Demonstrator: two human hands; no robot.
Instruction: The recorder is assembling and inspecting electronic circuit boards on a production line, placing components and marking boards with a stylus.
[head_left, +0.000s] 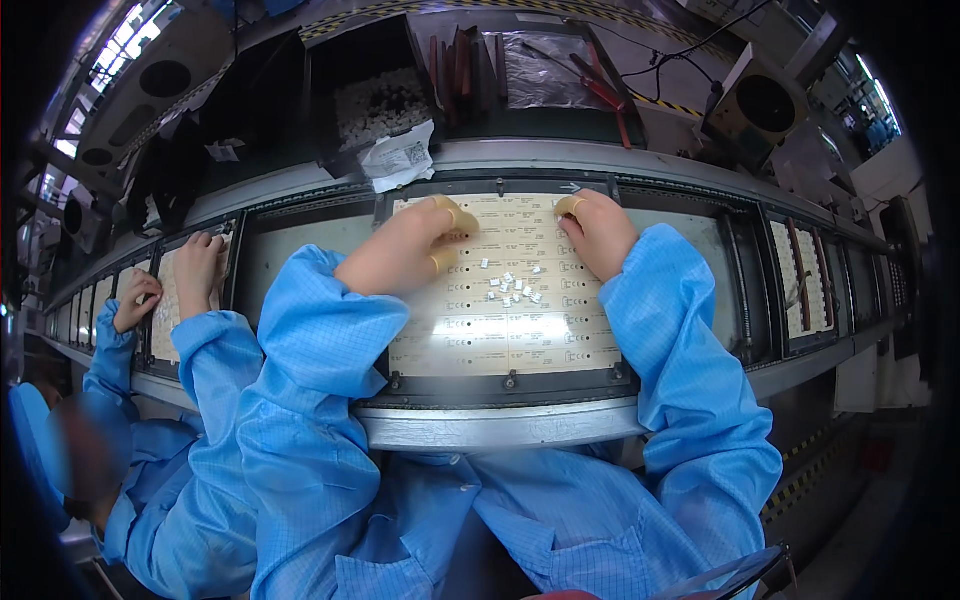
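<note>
A cream circuit board panel (480, 355), printed with repeated rows, lies in a dark frame (460, 390) in front of me. My left hand (408, 245) is over its upper left part. The fingers are bent, with thumb and forefinger apart, and both wear yellow finger cots. At the upper right edge of the panel, my right hand (598, 235) has thumb and forefinger closed together, one in a finger cot. Whatever is between those tips is too small to make out. Several small white connector-like pieces (515, 287) lie loose on the panel between my hands.
A black bin (318, 110) of small white pieces stands beyond the conveyor rail (500, 152), with a labelled white bag (400, 160) at its edge. Red-handled tools (603, 92) lie behind. On the left, a co-worker's hands (198, 265) are over another panel. Framed boards (800, 275) stand on the right.
</note>
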